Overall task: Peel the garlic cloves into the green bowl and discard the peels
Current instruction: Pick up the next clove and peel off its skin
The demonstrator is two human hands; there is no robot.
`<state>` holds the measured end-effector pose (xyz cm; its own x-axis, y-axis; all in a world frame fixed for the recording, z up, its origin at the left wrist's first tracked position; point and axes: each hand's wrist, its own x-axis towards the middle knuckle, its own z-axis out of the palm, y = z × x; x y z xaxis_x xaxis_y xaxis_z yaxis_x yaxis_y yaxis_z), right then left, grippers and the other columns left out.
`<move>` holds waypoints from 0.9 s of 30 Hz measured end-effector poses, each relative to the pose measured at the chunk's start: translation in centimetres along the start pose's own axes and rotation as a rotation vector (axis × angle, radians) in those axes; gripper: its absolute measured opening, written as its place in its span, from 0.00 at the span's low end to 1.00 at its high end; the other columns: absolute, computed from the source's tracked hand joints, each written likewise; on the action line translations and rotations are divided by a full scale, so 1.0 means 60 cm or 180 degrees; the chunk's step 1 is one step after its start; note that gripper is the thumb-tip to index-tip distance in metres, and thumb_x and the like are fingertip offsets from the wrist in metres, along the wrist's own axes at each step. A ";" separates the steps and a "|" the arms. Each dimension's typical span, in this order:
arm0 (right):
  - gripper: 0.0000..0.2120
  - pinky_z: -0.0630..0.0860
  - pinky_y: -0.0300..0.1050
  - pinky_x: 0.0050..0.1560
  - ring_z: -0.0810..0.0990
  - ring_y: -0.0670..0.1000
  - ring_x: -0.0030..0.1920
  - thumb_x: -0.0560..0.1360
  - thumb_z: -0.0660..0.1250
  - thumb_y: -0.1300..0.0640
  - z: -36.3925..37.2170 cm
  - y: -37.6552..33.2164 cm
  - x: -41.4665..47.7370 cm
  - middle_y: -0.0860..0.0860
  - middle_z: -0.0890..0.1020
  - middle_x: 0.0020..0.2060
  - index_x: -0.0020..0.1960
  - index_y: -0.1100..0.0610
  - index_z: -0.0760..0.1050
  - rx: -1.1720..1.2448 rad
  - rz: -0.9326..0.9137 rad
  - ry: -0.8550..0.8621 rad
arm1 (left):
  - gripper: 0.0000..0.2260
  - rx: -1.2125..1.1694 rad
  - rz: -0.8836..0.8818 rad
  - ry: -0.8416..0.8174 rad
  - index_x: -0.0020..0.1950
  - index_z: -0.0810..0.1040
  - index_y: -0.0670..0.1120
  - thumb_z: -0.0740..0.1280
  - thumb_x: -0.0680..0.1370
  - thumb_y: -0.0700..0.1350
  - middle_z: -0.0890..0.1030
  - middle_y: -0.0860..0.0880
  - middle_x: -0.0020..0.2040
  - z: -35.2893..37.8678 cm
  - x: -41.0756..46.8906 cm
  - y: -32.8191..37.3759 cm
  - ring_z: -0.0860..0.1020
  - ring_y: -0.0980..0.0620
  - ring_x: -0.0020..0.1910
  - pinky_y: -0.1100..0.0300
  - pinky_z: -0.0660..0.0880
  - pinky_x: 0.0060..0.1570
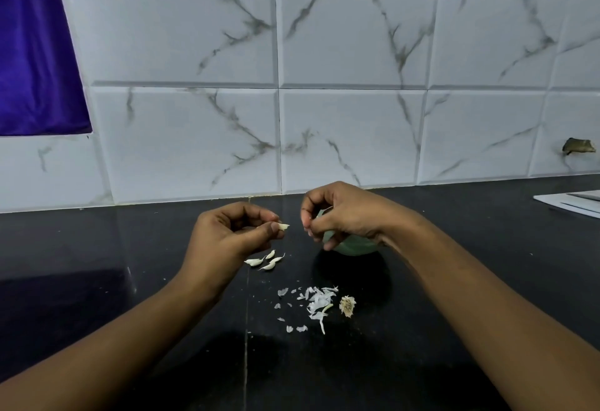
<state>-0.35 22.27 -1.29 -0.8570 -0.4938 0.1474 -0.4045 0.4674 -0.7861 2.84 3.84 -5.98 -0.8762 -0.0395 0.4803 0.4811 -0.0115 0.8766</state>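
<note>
Garlic clove point(283, 226): pinched at one end between the thumb and forefinger of my left hand point(227, 235), its pale free end pointing right toward my other hand. It is held in the air above the black countertop point(130, 281), clear of the surface.

Right hand point(341, 216): raised over the green bowl point(354, 246), fingers curled inward with the fingertips point(308, 219) drawn together. Whether they grip a scrap of peel I cannot tell (anything held there is too small to make out). The two hands are near each other but apart, with a small gap between the clove tip and my right fingertips.

Green bowl: standing on the countertop, mostly covered by my right hand and wrist; only its lower wall and a sliver of the rim show. Its contents are hidden.

Unpeeled cloves point(266, 261): a small cluster of about four lying on the countertop just below my left hand, left of the bowl.

Peels point(316, 303): scattered white papery pieces on the countertop in front of the bowl, nearer to me, with smaller flakes spread out to their left. Just beside the heap on its right lies the dry root base point(347, 305) of the bulb.

Surroundings: a white marbled tile wall point(324, 70) rises behind the countertop, a purple cloth point(35, 53) hangs at upper left, and white sheets point(574, 203) lie at the far right edge of the countertop.
</note>
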 end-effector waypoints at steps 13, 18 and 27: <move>0.04 0.75 0.36 0.31 0.80 0.45 0.32 0.75 0.68 0.59 0.026 -0.004 0.004 0.51 0.82 0.33 0.43 0.60 0.79 0.0466 -0.0077 -0.0035 | 0.05 0.0432 0.0299 -0.0011 0.39 0.81 0.42 0.73 0.69 0.33 0.83 0.44 0.32 -0.002 0.002 -0.002 0.82 0.54 0.32 0.66 0.76 0.34; 0.07 0.75 0.35 0.28 0.77 0.44 0.28 0.76 0.66 0.61 0.032 -0.002 0.008 0.51 0.80 0.29 0.40 0.60 0.78 0.1003 0.0189 -0.0103 | 0.07 0.0551 0.0482 -0.0040 0.39 0.82 0.42 0.74 0.64 0.42 0.85 0.45 0.34 -0.001 -0.004 0.004 0.83 0.53 0.34 0.65 0.79 0.37; 0.05 0.74 0.34 0.24 0.74 0.42 0.24 0.77 0.65 0.61 0.038 0.000 0.015 0.48 0.76 0.26 0.44 0.62 0.77 0.1571 0.0510 -0.0052 | 0.05 0.0118 0.0207 0.0076 0.39 0.80 0.41 0.71 0.70 0.32 0.83 0.45 0.32 0.002 0.000 0.001 0.82 0.54 0.33 0.66 0.77 0.34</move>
<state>-0.39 20.14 -2.54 -0.8891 -0.4576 -0.0042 -0.0666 0.1385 -0.9881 2.88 3.95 -5.92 -0.8420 -0.0628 0.5359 0.5352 0.0288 0.8443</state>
